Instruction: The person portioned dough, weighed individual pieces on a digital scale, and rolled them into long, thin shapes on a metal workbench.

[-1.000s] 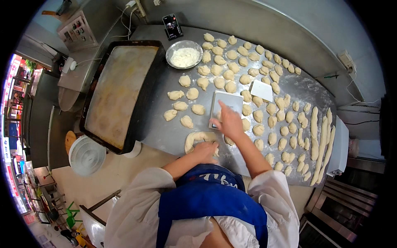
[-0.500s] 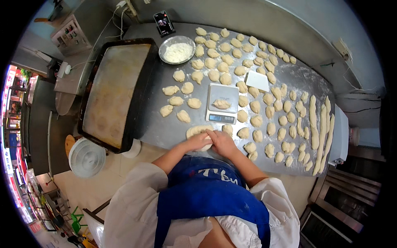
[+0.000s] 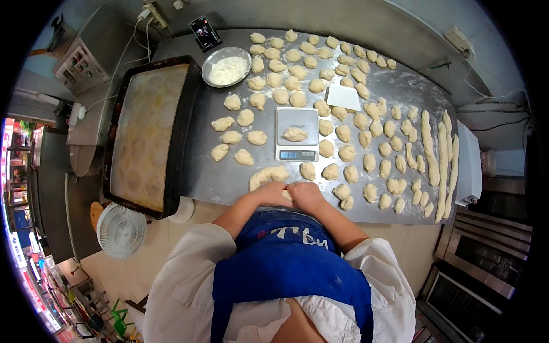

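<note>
At the near edge of the metal table, my left hand [image 3: 271, 193] is closed round a thick strip of dough [image 3: 266, 175], whose curved far part lies on the tabletop. My right hand [image 3: 305, 196] is closed right beside it, thumb side against the left, gripping the dough's near end. A small pale bit of dough shows between the two hands. Just beyond them stands a digital scale [image 3: 297, 154] with one dough piece [image 3: 295, 134] on its plate. Single dough pieces [image 3: 307, 171] lie close to my right hand.
Many floured dough pieces [image 3: 346, 152] cover the table's middle and right. Several long dough ropes [image 3: 442, 166] lie at the right end. A white scraper [image 3: 343, 98] rests beyond the scale. Left are a bowl of flour [image 3: 227, 66], a propped phone [image 3: 205, 33] and a large dark-rimmed pan [image 3: 150, 131].
My hands have come together side by side, closed on the dough; earlier my right fingers reached over the left hand. The whole view has shifted slightly.
</note>
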Demonstrator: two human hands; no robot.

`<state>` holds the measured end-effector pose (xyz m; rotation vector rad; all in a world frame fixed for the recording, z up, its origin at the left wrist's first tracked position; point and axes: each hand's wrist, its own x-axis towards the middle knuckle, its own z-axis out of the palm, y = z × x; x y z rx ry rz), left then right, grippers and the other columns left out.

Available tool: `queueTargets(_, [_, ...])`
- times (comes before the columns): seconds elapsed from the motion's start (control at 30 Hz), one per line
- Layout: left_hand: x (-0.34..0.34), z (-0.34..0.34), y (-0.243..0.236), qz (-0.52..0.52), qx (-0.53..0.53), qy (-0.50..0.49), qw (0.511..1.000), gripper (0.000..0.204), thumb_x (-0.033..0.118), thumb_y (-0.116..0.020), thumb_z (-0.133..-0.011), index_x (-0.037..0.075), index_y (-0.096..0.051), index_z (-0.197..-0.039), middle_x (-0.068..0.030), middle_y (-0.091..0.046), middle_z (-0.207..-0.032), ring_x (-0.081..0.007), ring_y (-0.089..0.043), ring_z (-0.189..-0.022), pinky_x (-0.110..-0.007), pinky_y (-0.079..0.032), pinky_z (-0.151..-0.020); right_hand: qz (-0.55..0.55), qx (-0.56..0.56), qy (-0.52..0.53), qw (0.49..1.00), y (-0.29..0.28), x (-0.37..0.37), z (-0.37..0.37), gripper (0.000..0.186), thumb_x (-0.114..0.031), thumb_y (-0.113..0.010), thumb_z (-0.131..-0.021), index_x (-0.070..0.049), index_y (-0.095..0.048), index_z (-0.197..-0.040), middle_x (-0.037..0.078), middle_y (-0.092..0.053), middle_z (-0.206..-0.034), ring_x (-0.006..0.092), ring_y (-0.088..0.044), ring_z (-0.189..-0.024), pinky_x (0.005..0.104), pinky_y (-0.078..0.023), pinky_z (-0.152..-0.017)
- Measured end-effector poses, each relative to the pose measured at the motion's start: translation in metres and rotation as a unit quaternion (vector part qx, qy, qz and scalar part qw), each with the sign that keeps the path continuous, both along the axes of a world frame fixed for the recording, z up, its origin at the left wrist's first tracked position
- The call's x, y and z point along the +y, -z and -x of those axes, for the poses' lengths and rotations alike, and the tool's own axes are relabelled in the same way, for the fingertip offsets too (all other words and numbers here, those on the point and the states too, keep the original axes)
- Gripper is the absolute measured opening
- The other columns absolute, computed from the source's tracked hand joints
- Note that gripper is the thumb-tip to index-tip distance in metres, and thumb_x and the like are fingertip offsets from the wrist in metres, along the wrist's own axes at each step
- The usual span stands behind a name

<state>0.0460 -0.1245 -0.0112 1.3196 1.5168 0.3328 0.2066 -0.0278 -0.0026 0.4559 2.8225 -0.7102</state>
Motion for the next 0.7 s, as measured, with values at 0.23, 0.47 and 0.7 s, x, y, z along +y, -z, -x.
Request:
queueTargets(0.23, [-0.010,-0.009,0.025,-0.005,0.147,0.080,0.986,0.049,0.043,-0.074,-0.074,0.006,-0.068,-0.105,-0.0189,-0.069,-0.102,-0.0364,-0.067,-0.097,-0.047,-0.053,-0.083,0.084,0.106,0.183,0.974,-0.034,0.092,0.037,0.020,-0.018,-0.069,-0.081,-0.010,-0.071,-0.099,0.014,-0.068,-0.089,0.0341,-0.067,-0.083,0.0436,-0.054,-0.073])
queueTargets(0.47, [0.007,0.009,-0.020,-0.109,0.138,-0.097,0.980,0.046,0.037,-0.073,-0.081,0.010,-0.062,-0.115,-0.0148,-0.063,-0.117,-0.0339,-0.059,-0.110,-0.044,-0.048,-0.092,0.025,0.217,0.125,0.968,-0.004,0.133,0.067,0.012,-0.014,-0.067,-0.084,-0.007,-0.071,-0.093,0.014,-0.066,-0.088,0.0347,-0.064,-0.087,0.0433,-0.052,-0.076])
queueTargets(0.7, [0.065,0.032,-0.022,-0.335,0.164,-0.190,0.908,0.038,0.025,-0.068,-0.084,0.008,-0.058,-0.116,-0.0142,-0.060,-0.115,-0.0338,-0.057,-0.111,-0.045,-0.046,-0.093,0.047,0.185,0.089,0.978,-0.056,0.100,0.066,0.012,-0.013,-0.069,-0.076,-0.005,-0.071,-0.083,0.016,-0.066,-0.078,0.0356,-0.065,-0.072,0.0438,-0.053,-0.066])
